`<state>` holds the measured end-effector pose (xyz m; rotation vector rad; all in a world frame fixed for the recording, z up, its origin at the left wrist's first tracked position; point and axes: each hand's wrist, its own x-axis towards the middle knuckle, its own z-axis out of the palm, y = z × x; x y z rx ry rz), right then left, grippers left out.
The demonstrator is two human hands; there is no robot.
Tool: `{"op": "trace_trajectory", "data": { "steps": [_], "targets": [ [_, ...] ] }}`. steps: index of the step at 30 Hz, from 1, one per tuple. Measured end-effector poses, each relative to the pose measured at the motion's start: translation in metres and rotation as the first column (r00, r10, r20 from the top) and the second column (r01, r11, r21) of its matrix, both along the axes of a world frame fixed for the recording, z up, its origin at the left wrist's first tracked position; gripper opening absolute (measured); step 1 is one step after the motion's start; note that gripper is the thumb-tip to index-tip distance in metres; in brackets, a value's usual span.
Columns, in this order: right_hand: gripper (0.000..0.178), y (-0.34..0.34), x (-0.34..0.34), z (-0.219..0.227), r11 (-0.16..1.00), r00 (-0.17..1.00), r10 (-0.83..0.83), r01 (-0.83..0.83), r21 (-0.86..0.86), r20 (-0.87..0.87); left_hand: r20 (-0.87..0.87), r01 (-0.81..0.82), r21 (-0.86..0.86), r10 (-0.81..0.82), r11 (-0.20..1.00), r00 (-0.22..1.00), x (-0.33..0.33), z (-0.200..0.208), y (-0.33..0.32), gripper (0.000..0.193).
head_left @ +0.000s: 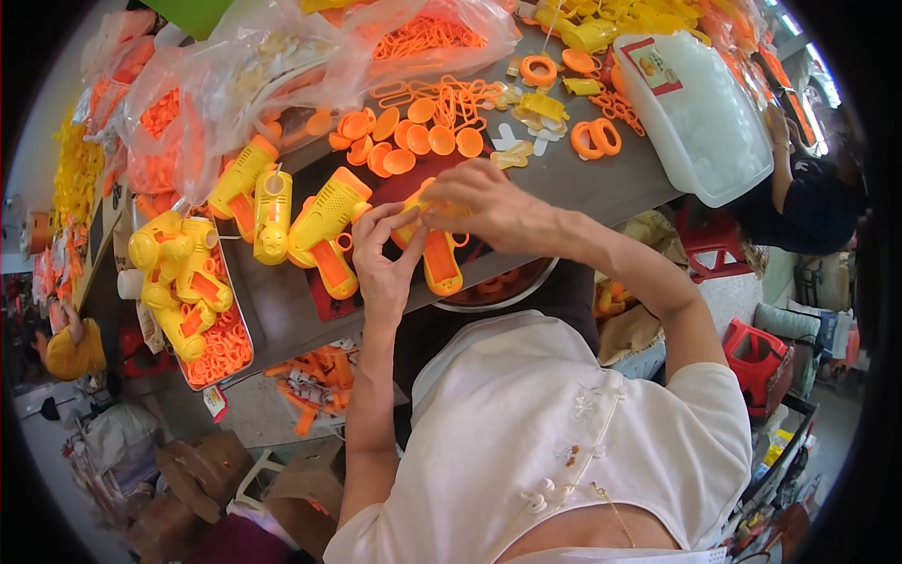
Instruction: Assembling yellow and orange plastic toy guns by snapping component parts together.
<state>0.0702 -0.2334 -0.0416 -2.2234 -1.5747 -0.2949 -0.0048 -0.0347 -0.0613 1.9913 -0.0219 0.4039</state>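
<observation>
Holding the yellow, gun-shaped hard-plastic body with an orange handle inset [440, 256] before me at the near edge of the grey-brown counter [601, 191], I'm pinching its side narrowly with my left hand [383, 254]; my right hand [490, 205] is blurring over its top, so I can't tell its grip. I'm judging the shell light, stiff, slightly slippery and hardly fragile, and favouring the handle's edges for a hold. I'm counting one body at my hands, three similar yellow bodies [324, 221] lying leftward on the counter, two thick orange plastic rings [595, 141] together and one translucent white tub [722, 183]; the orange dome-shaped plastic cups [418, 139] are overlapping too much to count.
</observation>
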Motion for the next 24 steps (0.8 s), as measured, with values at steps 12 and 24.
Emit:
{"op": "trace_trajectory", "data": {
  "steps": [12,24],
  "targets": [
    [0.047,0.015,0.043,0.016,0.971,0.605,-0.240,0.158,-0.181,-0.759,0.005,-0.004,0.087,0.003,0.996,1.000,-0.003,0.000,0.003,0.027],
    [0.053,0.023,0.045,0.007,0.946,0.587,-0.323,0.209,-0.247,-0.742,0.032,-0.041,0.060,0.039,0.997,0.999,-0.002,-0.009,0.000,0.027]
  ]
}}
